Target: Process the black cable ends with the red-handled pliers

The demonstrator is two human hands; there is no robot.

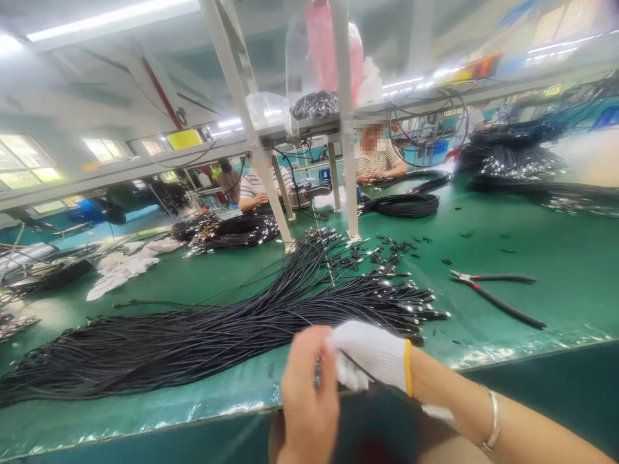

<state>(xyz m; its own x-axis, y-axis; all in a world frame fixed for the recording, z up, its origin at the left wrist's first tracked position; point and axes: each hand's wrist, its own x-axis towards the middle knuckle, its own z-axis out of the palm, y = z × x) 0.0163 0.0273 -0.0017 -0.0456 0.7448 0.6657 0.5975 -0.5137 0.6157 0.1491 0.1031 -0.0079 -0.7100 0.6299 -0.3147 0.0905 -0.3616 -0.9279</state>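
Two hands meet at the near edge of the green-topped workbench: my bare left hand pinches a thin black cable with a metal end between thumb and fingers, and my right hand in a white knit glove closes narrowly on the same cable just beside it. Just beyond them a long bundle of black cables with metal tips lies across the bench, and black-handled pliers rest open, well apart to the right.
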